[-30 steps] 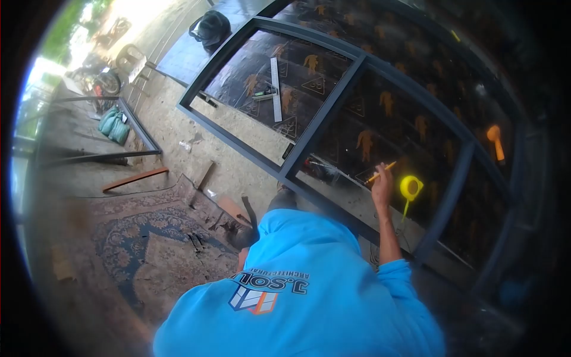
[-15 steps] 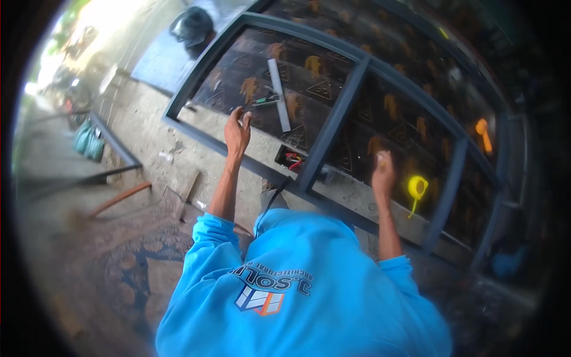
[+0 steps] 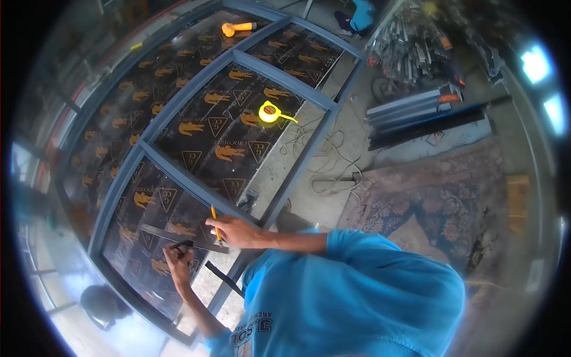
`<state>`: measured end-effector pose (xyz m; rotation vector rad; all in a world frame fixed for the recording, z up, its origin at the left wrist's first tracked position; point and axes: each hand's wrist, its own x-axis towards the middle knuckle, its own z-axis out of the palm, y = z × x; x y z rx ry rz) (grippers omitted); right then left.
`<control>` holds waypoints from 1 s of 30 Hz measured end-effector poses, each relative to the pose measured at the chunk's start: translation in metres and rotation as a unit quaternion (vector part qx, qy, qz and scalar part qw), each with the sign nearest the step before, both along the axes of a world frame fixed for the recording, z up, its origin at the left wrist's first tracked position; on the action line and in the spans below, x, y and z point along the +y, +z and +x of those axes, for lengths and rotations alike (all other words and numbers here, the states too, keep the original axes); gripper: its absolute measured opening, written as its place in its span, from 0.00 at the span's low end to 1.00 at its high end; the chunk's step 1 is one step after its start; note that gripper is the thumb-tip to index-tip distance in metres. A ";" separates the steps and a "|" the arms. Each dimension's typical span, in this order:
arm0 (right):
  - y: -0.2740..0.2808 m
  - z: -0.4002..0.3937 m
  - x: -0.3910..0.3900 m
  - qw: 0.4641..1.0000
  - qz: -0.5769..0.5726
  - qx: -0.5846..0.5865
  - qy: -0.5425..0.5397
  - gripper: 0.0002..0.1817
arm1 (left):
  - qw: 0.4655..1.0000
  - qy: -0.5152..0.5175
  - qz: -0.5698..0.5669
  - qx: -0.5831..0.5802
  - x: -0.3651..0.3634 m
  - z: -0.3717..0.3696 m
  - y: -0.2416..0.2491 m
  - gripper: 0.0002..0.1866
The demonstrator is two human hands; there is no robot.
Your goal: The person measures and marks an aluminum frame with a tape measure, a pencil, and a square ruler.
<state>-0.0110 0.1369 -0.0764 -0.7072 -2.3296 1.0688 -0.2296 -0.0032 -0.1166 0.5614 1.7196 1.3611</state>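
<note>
My left hand has its fingers closed around the dark head of a combination square, whose metal blade lies across the dark printed board. Close by on the right, my right hand grips a yellow pencil, held upright beside the blade's right part. Both hands are over the end bay of a grey metal frame that rests on the board. In the middle bay lies a yellow tape measure with a short length of its tape out.
An orange tool lies at the far end of the board. Cord is coiled on the floor beside the frame. Metal profiles and a patterned rug are at the right. Another person in blue is at the top.
The view has swung round to the right. My left hand, open before, has closed on the combination square. My right hand has come close to it, with the pencil now plain in its fingers.
</note>
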 end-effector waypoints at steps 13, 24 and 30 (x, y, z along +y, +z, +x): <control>0.131 0.060 0.032 0.934 -0.302 -0.150 0.121 0.11 | 0.984 0.030 0.045 -0.172 0.035 0.155 0.144 0.12; 0.122 0.141 0.167 0.938 -0.274 -0.108 0.182 0.05 | 0.992 -0.006 0.036 -0.119 0.149 0.229 0.146 0.19; 0.092 0.189 0.239 0.956 -0.193 -0.117 0.187 0.06 | 0.990 0.035 -0.048 -0.126 0.226 0.279 0.145 0.20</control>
